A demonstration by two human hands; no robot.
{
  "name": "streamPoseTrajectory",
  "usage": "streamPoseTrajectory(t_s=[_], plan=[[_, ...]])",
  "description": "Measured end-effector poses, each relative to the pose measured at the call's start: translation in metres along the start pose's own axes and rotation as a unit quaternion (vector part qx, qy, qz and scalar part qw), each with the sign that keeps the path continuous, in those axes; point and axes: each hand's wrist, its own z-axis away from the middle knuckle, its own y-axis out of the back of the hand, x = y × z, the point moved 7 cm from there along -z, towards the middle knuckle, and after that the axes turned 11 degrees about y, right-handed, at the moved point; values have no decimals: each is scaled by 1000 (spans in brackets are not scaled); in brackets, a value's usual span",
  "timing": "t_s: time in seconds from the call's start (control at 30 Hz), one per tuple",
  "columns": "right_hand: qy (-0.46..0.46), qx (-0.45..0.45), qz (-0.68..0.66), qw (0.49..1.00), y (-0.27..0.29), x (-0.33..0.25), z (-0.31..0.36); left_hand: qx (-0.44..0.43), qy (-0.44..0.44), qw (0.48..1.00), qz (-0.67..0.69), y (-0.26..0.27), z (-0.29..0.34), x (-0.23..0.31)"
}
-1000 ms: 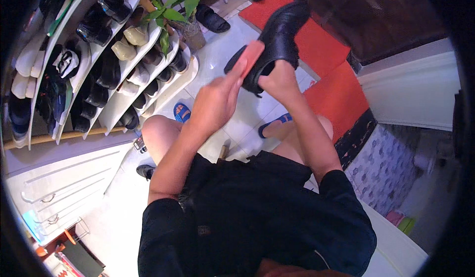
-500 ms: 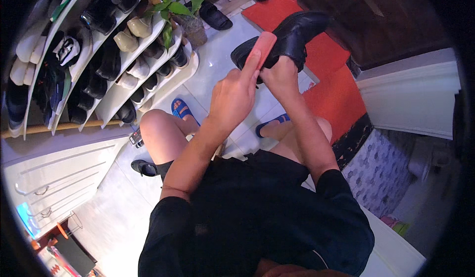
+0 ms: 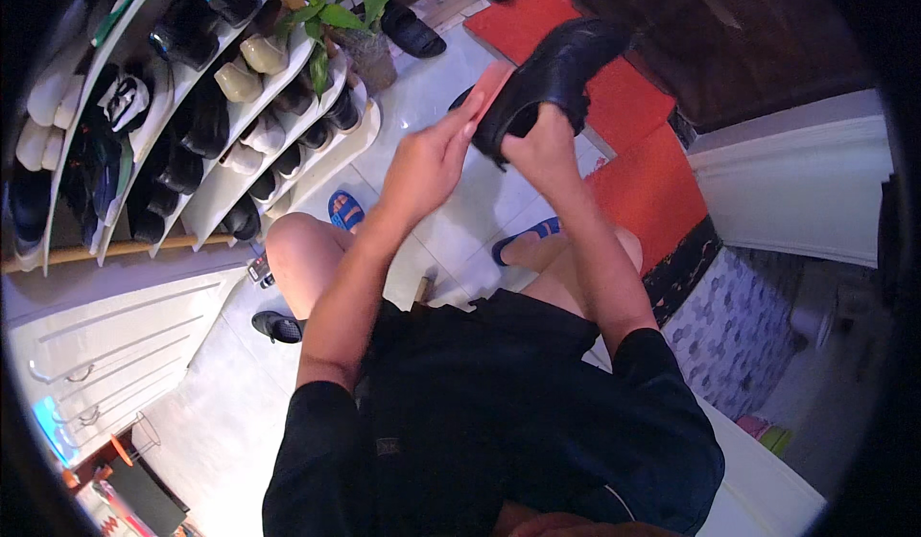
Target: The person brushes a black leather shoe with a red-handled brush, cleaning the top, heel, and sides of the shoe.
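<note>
My left hand (image 3: 427,168) is closed round a flat pinkish-red brush (image 3: 487,96), with the thumb lying along it. The bristle side is not clearly visible. The brush is close against the side of a black leather shoe (image 3: 566,62); whether they touch I cannot tell. My right hand (image 3: 545,149) grips the shoe at its opening, the fingers partly hidden inside. The shoe is held up in front of me above the floor, its toe pointing to the far right.
A white shoe rack (image 3: 317,158) with several pairs stands at the left. Beyond it is a potted plant (image 3: 341,14) beside a black slipper (image 3: 413,31). A red mat (image 3: 648,182) lies at the right. My feet wear blue sandals (image 3: 345,209). Another black slipper (image 3: 278,326) is near my left knee.
My left hand has drawn back toward the lower left with the brush. The shoe has turned slightly in my right hand, so its opening shows more.
</note>
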Motion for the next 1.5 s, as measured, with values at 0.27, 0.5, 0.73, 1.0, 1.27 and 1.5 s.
streamPoseTrajectory(t_s=[0.27, 0.5, 0.73, 1.0, 1.27, 1.5], plan=[[-6, 27, -17, 999, 14, 15, -9, -318, 195, 741, 559, 25, 24, -68], [-80, -5, -70, 994, 14, 4, -8, -343, 96, 376, 855, 39, 31, -41], [-121, -36, -70, 989, 16, 6, -7, -277, 205, 573, 743, 32, 35, -53], [10, -107, -89, 990, 1, -11, 9, -92, 77, 993, 3, 21, 0, -3], [-28, -149, -42, 987, 1, 0, 10, -87, 107, 988, -69, 30, 8, -19], [16, -127, -73, 989, -3, 7, 7, -59, 22, 996, -60, 30, 23, -8]])
